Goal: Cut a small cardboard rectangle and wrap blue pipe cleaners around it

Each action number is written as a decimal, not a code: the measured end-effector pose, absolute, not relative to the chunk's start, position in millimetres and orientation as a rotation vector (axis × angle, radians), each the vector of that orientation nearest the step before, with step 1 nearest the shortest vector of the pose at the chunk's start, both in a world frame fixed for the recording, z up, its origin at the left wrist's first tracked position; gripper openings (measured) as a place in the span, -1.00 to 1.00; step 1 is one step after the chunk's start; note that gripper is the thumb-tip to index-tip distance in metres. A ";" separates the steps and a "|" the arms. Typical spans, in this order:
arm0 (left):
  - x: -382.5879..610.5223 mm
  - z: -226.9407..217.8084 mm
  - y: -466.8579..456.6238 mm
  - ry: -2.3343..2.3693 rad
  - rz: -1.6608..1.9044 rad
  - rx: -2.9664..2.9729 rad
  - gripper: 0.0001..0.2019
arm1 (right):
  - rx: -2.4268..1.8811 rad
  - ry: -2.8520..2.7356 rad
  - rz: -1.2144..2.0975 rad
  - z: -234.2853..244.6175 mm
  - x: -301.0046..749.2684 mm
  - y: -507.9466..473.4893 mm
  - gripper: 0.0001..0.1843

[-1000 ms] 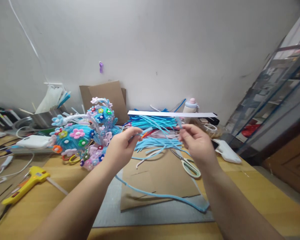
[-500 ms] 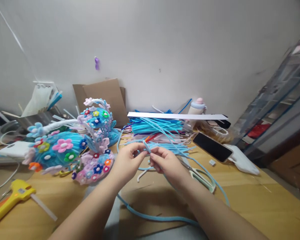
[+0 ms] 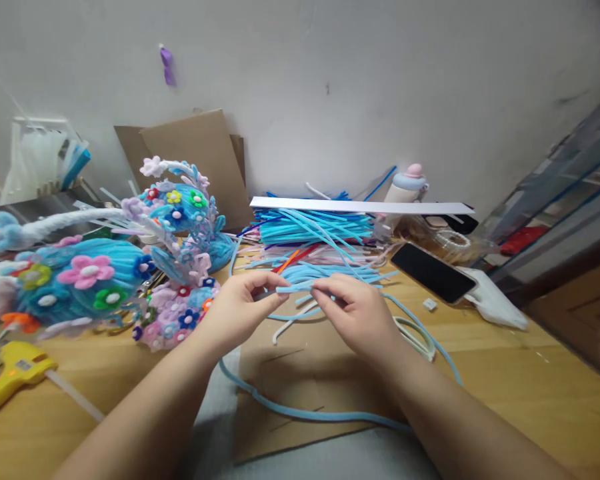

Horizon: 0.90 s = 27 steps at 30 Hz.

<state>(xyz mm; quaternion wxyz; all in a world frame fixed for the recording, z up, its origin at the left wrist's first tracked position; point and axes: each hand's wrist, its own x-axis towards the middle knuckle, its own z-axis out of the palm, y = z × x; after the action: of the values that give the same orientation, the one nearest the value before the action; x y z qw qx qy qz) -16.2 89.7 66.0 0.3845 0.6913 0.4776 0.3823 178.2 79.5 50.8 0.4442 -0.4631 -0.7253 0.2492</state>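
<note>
My left hand (image 3: 240, 308) and my right hand (image 3: 357, 313) pinch a folded stretch of light blue pipe cleaner (image 3: 294, 287) between them, just above a sheet of brown cardboard (image 3: 300, 380). The rest of that pipe cleaner trails in a long loop (image 3: 310, 415) across the cardboard and round my right forearm. A heap of blue pipe cleaners (image 3: 313, 233) lies just beyond my fingers.
Blue craft pieces covered in coloured flowers (image 3: 85, 273) stand at the left. A yellow glue gun (image 3: 15, 373) lies front left. Scissors (image 3: 417, 333) rest beside my right hand, a black phone (image 3: 433, 272) further right, a white strip (image 3: 360, 206) on the heap.
My hands came together from apart and dropped towards the cardboard, folding the pipe cleaner's end between them. The view has tilted down and to the right.
</note>
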 end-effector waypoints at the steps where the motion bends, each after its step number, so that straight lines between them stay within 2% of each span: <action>1: -15.1 65.3 89.2 1.205 1.000 1.747 -0.80 | -1.139 -1.738 0.700 51.0 178.5 79.7 -0.84; 4: -12.8 64.6 88.0 1.181 1.068 1.696 -0.80 | -1.074 -1.434 1.087 49.1 176.6 82.1 -0.79; 6: -12.4 65.6 86.8 1.201 1.088 1.710 -0.81 | -1.060 -1.365 1.163 46.8 175.8 84.3 -0.79; 11: -12.7 70.5 82.1 1.210 1.086 1.905 -0.86 | -1.051 -1.723 0.724 46.6 177.0 82.3 -0.85; 13: -11.7 72.3 80.3 1.255 1.057 1.909 -0.87 | -1.033 -1.763 0.730 48.8 175.9 79.1 -0.85; 20: -8.7 75.6 76.0 1.157 1.011 1.505 -0.81 | -0.928 -1.297 1.427 57.3 178.8 79.5 -0.86; 23: -12.5 79.2 75.3 1.032 1.022 1.242 -0.79 | -0.856 -1.061 1.555 63.5 190.3 84.6 -0.80; 27: -22.0 87.3 75.9 0.879 1.059 1.031 -0.78 | -0.812 -0.901 1.584 76.7 207.7 89.7 -0.85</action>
<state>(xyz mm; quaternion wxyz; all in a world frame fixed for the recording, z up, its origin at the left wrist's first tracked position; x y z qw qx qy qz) -22.0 75.9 87.3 0.6526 0.4542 0.3875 0.4665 207.7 89.7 76.7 0.5423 -0.3421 -0.3794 0.6670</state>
